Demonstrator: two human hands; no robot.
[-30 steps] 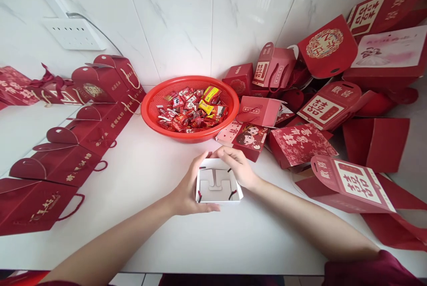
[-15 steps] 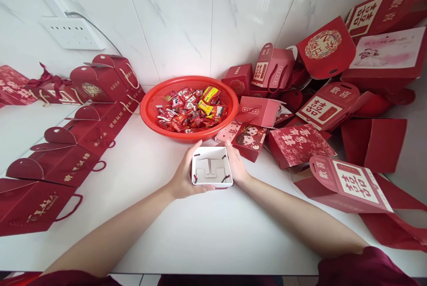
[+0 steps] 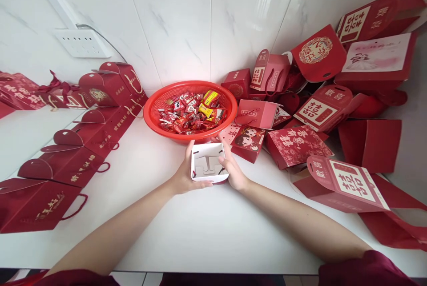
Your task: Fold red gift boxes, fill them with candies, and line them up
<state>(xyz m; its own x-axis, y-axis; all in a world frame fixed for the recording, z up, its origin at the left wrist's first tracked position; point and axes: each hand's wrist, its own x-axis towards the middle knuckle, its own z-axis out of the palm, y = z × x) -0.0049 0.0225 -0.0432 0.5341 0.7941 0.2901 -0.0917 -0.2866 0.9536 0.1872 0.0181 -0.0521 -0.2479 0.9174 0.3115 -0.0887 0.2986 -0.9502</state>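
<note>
At the near edge, dark red sleeves end at the elbows; the bare forearms reach forward over the white tabletop; between the two hands is a small open-topped cardboard box with a white interior, its opening facing up toward the camera; small dark red cord ends show at its inner corners, and cut flaps meet at its bottom.

The left hand grips the box from the left, its thumb along the near side and its fingers round the left side; the right hand grips it from the right, its thumb over the right rim and its other fingers round the far right corner; the box is just in front of the basket.

To the left, dark red cardboard gift boxes with rope handles run in a row away from the near side; to the right, a loose pile begins with a pinkish-red box with a white double-character label, tilted; beyond it lie a floral red box with white lettering and, nearer the middle, a red box with cartoon faces.

Farther back is a round red plastic basket, holding red-wrapped candies and a few yellow-wrapped ones; behind everything rises a white marbled tile wall, with a white socket panel at the left.
</note>
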